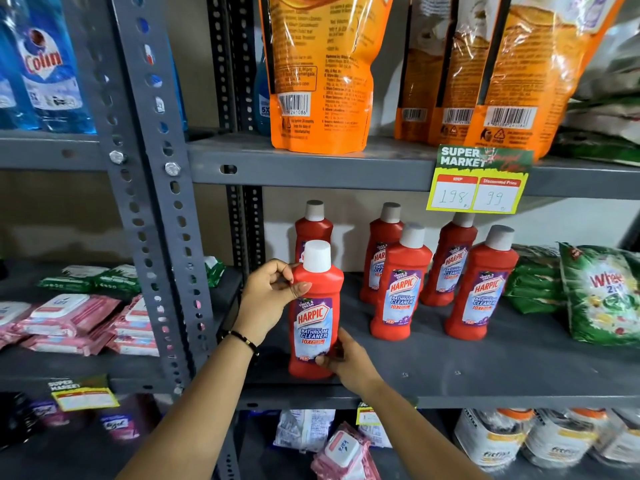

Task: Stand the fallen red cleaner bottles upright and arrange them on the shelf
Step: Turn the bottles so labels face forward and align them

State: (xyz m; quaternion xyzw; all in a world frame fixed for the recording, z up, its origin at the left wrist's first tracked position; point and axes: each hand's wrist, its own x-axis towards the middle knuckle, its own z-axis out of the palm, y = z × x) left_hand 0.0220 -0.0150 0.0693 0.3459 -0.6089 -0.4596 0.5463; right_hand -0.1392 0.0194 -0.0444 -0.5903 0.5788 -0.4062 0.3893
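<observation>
A red cleaner bottle (316,317) with a white cap stands upright at the front left of the grey middle shelf (485,368). My left hand (266,299) grips its shoulder from the left. My right hand (346,363) holds its base from the right. Several more red cleaner bottles stand upright on the same shelf: one directly behind the held bottle (313,226), and others to the right (398,285) (479,289) (446,261) (379,251). No bottle lies on its side in view.
Green detergent packs (602,296) crowd the shelf's right end. A price tag (479,181) hangs from the upper shelf edge, under orange pouches (318,71). A grey perforated upright (152,188) stands left of the bottles, with pink wipe packs (69,320) beyond it.
</observation>
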